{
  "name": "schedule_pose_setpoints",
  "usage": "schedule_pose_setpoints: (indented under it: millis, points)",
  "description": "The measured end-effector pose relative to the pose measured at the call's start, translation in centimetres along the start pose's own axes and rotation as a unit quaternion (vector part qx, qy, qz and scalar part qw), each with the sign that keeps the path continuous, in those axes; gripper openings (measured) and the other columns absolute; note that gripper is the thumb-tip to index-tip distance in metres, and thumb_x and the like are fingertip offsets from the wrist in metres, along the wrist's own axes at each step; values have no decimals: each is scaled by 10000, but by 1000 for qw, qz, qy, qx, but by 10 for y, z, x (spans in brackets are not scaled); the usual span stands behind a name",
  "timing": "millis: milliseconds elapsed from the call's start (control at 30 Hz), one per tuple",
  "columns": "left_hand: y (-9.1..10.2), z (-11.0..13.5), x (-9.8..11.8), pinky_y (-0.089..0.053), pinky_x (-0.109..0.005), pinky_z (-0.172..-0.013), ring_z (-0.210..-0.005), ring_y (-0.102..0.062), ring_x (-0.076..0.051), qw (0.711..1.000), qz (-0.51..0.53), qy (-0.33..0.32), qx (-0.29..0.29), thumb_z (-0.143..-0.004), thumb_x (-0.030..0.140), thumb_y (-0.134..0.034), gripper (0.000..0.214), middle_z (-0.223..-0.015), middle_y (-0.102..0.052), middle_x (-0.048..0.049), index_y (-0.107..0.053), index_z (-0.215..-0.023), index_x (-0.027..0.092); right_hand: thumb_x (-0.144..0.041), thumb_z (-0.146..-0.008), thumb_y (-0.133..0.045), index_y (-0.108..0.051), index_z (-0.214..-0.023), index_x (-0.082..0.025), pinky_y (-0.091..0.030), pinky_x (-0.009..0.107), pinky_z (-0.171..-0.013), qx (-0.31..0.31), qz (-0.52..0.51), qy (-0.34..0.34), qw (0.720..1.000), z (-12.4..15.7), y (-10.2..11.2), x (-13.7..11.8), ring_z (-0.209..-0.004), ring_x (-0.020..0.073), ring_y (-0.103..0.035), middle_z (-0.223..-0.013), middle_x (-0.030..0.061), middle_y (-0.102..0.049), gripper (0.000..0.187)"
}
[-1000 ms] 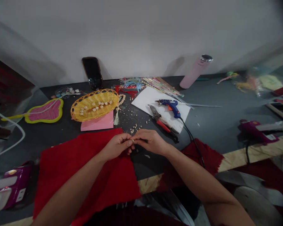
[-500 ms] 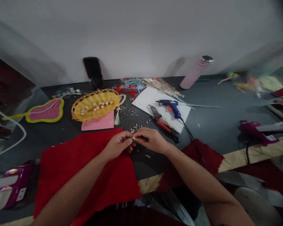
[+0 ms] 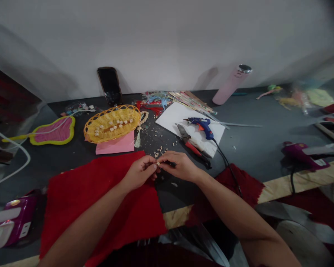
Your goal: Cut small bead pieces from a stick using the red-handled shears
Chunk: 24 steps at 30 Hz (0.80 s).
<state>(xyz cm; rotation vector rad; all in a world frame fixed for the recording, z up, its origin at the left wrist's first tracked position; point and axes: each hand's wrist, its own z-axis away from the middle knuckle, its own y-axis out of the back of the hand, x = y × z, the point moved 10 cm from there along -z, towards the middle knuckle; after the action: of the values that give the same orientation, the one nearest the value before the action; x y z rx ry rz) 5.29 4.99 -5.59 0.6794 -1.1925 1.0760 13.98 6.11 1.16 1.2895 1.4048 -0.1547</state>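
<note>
My left hand (image 3: 141, 172) and my right hand (image 3: 180, 166) meet fingertip to fingertip at the red cloth's right edge. A tiny pale bead-like piece (image 3: 158, 163) is pinched by my left thumb and fingers, right at the tips of my right hand. Within my right hand's grip shows a slim dark object (image 3: 171, 163); its kind is mostly hidden by the fingers. Just beyond the hands lie several small pale pieces (image 3: 159, 151) on the dark table. Under my left forearm spreads the red cloth (image 3: 100, 196).
A yellow basket (image 3: 89, 128) with pale pieces rests on a pink block (image 3: 114, 147). Red-handled pliers (image 3: 193, 146) and a blue glue gun (image 3: 204, 126) lie on a white board (image 3: 171, 116). Farther back are a phone (image 3: 110, 86), tassels (image 3: 158, 100) and a pink bottle (image 3: 229, 87).
</note>
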Motion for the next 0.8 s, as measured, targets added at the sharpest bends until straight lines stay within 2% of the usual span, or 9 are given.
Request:
schedule_pose_setpoints:
  millis: [333,800]
  points:
    - [1,-1,-4,-473,-216,-518,-535,-562,-75,1000,1,-8,2,-801,334,-545,190,-739,-620,-6,-495,-852,158,-204,-849,-508,-614,-960,-208,-496,276,-733,2,1,1,1000,0,1,-1,-816,136,-601,-885,40,-648,154]
    - [0,1,4,-460,-198,-529,-551,-553,-67,999,-27,-28,-2,-810,327,-532,172,-753,-601,2,-496,-815,159,-210,-851,-517,-614,-999,-220,-496,282,-746,-1,-5,6,1000,0,1,-2,-837,141,-603,-900,41,-652,177]
